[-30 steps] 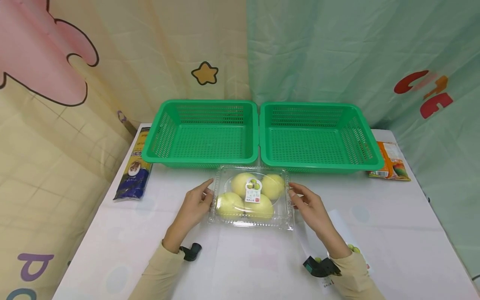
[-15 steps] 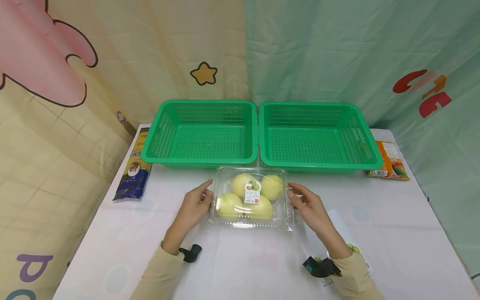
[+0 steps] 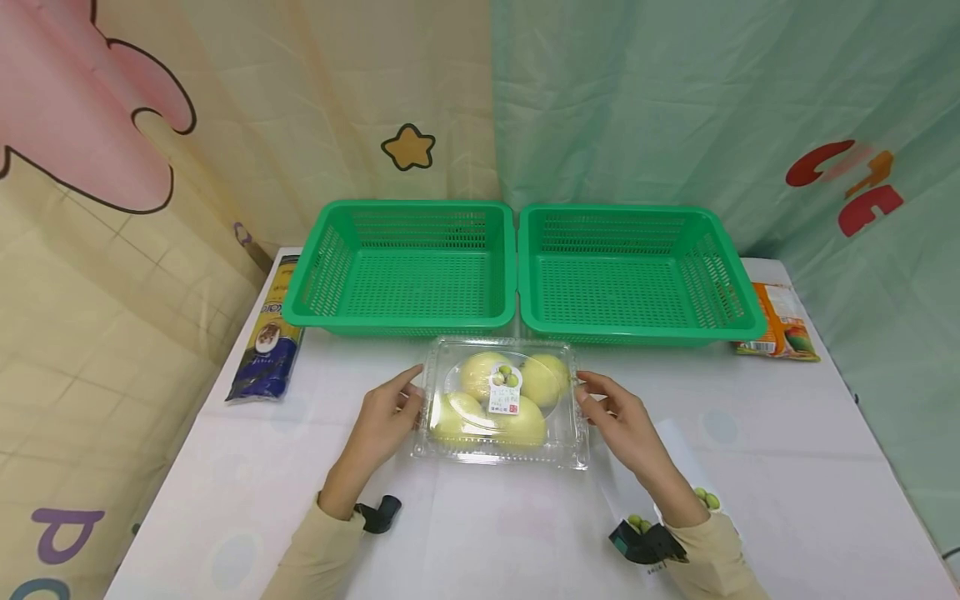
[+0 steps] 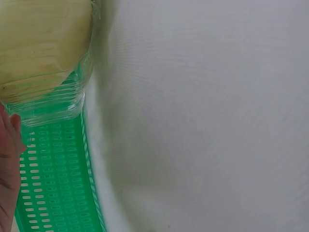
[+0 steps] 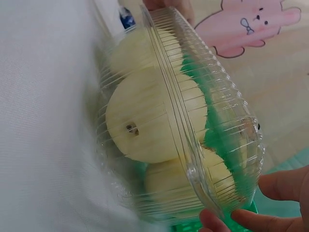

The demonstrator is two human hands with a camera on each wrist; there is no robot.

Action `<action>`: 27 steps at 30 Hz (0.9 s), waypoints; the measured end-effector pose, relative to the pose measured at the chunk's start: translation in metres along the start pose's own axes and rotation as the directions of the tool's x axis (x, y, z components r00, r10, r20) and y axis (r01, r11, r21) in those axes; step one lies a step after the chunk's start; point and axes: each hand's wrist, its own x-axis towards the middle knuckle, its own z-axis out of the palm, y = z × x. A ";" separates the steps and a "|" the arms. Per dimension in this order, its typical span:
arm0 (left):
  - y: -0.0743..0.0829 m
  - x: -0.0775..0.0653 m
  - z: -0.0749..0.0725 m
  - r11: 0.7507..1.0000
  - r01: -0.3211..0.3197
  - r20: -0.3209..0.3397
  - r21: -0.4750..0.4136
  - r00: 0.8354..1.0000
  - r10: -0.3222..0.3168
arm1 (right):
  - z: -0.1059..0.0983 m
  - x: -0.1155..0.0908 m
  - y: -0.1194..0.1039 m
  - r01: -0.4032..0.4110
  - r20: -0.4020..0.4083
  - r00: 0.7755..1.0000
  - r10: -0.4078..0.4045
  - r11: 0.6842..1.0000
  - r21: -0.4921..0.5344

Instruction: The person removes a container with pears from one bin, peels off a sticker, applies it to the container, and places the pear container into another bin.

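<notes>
A clear plastic clamshell box [image 3: 558,446] holds several round, pale yellow fruits [image 3: 521,421] that look like pears. A white label [image 3: 504,398] with a fruit picture is on its lid. My left hand [image 3: 382,421] grips the box's left edge with thumb and fingers. On the opposite edge my right hand [image 3: 622,417] pinches the rim. The right wrist view shows the right fingers [image 5: 280,183] at the box's corner. Only part of the left hand [image 4: 7,169] appears in the left wrist view.
Two green plastic baskets [image 3: 401,322] [image 3: 637,331] stand side by side behind the box. A blue and yellow packet [image 3: 266,342] lies at the left, an orange packet [image 3: 783,325] at the right. A white paper strip with fruit pictures [image 3: 705,497] lies under the right forearm.
Over the last half second the box has shifted slightly toward my body, with both hands holding its sides. The baskets and packets have stayed in place.
</notes>
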 end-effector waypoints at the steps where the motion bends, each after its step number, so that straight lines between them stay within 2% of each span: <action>1: 0.000 0.000 0.000 1.000 -0.003 -0.004 0.000 1.000 0.003 | 0.000 0.000 0.000 0.002 -0.001 1.000 -0.002 1.000 0.000; 18: 0.002 -0.002 -0.003 1.000 -0.022 -0.027 -0.005 0.999 0.022 | -0.002 -0.004 -0.004 0.016 -0.003 1.000 -0.016 1.000 -0.001; 27: 0.008 -0.005 -0.008 0.999 0.000 0.010 -0.048 1.000 0.001 | -0.006 -0.008 -0.010 0.029 -0.009 1.000 -0.029 0.999 0.015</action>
